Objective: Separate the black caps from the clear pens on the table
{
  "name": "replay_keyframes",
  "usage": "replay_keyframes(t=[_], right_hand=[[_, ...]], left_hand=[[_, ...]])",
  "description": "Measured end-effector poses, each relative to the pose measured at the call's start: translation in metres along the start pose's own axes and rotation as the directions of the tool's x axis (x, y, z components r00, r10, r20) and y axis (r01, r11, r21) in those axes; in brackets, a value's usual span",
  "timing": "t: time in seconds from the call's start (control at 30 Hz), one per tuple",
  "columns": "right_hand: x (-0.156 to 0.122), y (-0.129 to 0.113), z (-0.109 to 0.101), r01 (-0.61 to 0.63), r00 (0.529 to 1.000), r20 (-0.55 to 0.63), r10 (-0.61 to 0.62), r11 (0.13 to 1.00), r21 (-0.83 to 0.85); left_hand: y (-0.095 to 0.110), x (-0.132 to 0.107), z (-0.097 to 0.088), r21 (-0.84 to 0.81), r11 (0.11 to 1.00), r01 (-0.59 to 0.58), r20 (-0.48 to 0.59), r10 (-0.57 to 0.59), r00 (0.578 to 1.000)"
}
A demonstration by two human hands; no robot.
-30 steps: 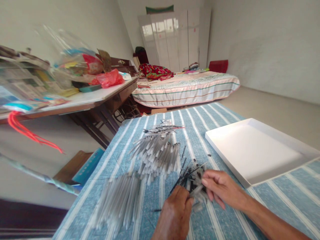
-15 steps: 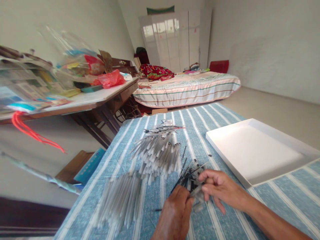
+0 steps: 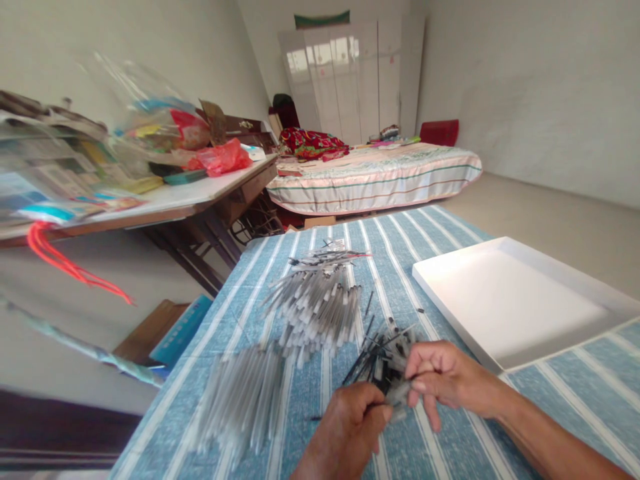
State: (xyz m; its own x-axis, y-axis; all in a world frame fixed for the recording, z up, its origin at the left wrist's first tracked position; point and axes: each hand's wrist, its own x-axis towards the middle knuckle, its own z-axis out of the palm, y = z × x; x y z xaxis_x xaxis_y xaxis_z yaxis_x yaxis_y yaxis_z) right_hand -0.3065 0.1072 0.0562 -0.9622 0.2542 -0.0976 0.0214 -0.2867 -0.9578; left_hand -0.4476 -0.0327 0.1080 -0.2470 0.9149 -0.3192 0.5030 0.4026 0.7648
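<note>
My left hand (image 3: 350, 427) is closed, with thumb and forefinger pinching a clear pen part (image 3: 399, 392) that is blurred. At its other end my right hand (image 3: 445, 380) grips the same piece between thumb and fingers. Just beyond my hands lies a loose heap of black and clear pen parts (image 3: 383, 353). To the left, translucent pen barrels (image 3: 240, 400) lie side by side. Behind them is a pile of grey-white pen pieces (image 3: 317, 310), and thin dark refills (image 3: 323, 259) lie farther back.
A shallow white box lid (image 3: 525, 303) rests on the blue striped cloth (image 3: 400, 247) at the right. On the left stands a side table (image 3: 200, 197) loaded with bags, a red cord (image 3: 75, 267) hanging off it. Beyond is a bed (image 3: 375, 180).
My left hand has shifted slightly lower and turned its thumb toward the piece. The fingers of my right hand have moved slightly right. The piles and the box lid stay put.
</note>
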Motion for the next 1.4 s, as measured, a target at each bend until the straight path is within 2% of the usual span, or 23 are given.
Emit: replay_keyframes(t=[0.13, 0.2, 0.4, 0.5, 0.73, 0.83, 0.93, 1.07, 1.17, 1.23, 1.3, 1.4], right_hand=[[-0.001, -0.001, 0.0, 0.006, 0.999, 0.041, -0.006, 1.0, 0.001], [-0.001, -0.001, 0.0, -0.008, 0.999, 0.041, 0.009, 1.0, -0.006], [0.0, 0.004, 0.004, -0.128, 0.991, -0.053, 0.121, 0.982, -0.14], [0.001, 0.005, 0.005, -0.139, 0.99, -0.064, 0.13, 0.975, -0.174], [0.0, -0.001, 0.001, 0.0, 1.0, -0.03, -0.002, 0.998, -0.056], [0.0, -0.005, -0.002, 0.028, 0.995, -0.096, -0.033, 0.998, -0.057], [0.002, -0.006, -0.001, -0.01, 0.983, -0.182, -0.012, 0.993, -0.116], [0.003, 0.0, 0.004, -0.064, 0.984, -0.172, 0.035, 0.984, -0.168], [0.002, 0.002, 0.005, -0.051, 0.988, -0.154, 0.026, 0.986, -0.157], [0.001, -0.001, 0.002, -0.023, 0.984, -0.178, 0.001, 0.992, -0.125], [0.001, -0.006, -0.003, 0.012, 0.962, -0.271, -0.032, 0.997, -0.076], [0.003, -0.014, -0.013, 0.077, 0.878, -0.474, -0.069, 0.997, -0.003]], left_hand=[[0.0, -0.002, -0.004, -0.097, 0.993, 0.062, 0.145, -0.047, 0.988], [-0.001, -0.002, -0.004, -0.108, 0.992, 0.069, 0.166, -0.051, 0.985], [-0.001, -0.002, -0.001, -0.029, 0.998, 0.051, 0.012, -0.05, 0.999], [0.0, -0.001, -0.001, -0.013, 0.998, 0.06, 0.032, -0.06, 0.998], [-0.004, -0.002, -0.007, -0.1, 0.991, 0.091, 0.147, -0.076, 0.986], [-0.006, -0.002, -0.008, -0.133, 0.988, 0.084, 0.119, -0.068, 0.991], [-0.006, -0.001, -0.008, -0.141, 0.986, 0.087, 0.082, -0.076, 0.994], [-0.004, 0.001, -0.003, -0.095, 0.991, 0.09, 0.032, -0.088, 0.996], [-0.004, 0.001, -0.002, -0.061, 0.995, 0.075, 0.02, -0.074, 0.997], [-0.006, -0.001, -0.009, -0.052, 0.997, 0.062, 0.034, -0.06, 0.998], [-0.013, -0.004, -0.023, -0.053, 0.997, 0.05, 0.06, -0.047, 0.997], [-0.026, -0.011, -0.053, -0.104, 0.99, 0.091, 0.081, -0.083, 0.993]])
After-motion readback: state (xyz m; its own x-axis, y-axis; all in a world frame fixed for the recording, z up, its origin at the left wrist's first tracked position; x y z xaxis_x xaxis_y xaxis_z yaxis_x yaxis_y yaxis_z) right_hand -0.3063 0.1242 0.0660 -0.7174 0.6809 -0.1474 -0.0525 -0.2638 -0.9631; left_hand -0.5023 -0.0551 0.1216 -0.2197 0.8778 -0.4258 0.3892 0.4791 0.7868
